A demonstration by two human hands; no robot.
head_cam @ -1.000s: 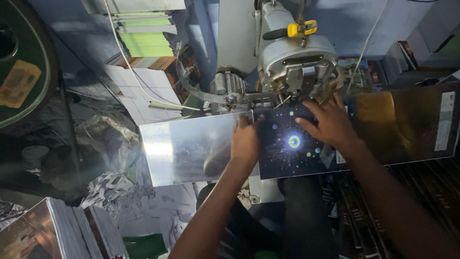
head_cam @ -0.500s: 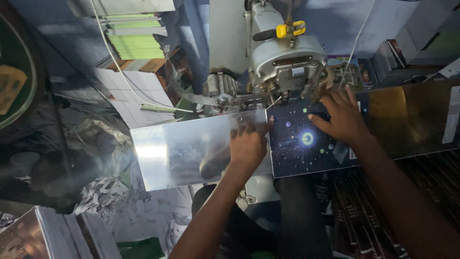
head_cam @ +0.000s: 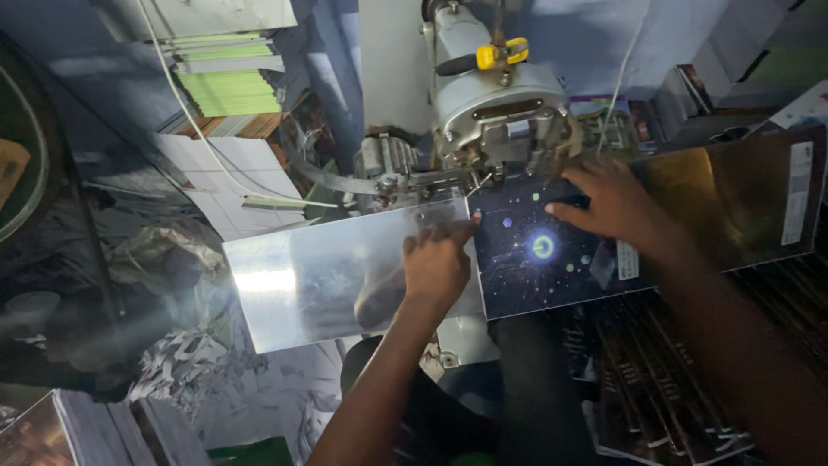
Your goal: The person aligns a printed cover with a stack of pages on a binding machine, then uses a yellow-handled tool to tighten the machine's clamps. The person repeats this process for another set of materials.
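Note:
A long folded card sheet lies under the head of a grey stitching machine (head_cam: 496,108). Its left part is a shiny silver panel (head_cam: 319,276); its middle is a dark blue printed panel (head_cam: 535,259) with a glowing ring; its right part is a brownish glossy panel (head_cam: 742,207). My left hand (head_cam: 435,267) presses flat on the silver panel near the fold. Further right, my right hand (head_cam: 608,203) rests fingers down on the dark panel, just below the machine head. Both hands hold the sheet flat against the machine's table.
A stack of green and white printed sheets (head_cam: 224,82) stands at the back left. White paper piles (head_cam: 233,173) and a cable (head_cam: 198,129) lie beside it. Paper scraps (head_cam: 181,362) litter the floor at lower left. Dark stacked covers (head_cam: 655,380) sit at lower right.
The view has shifted slightly. My left hand has slid a little along the silver panel toward the fold; my right hand stays on the dark panel under the machine head.

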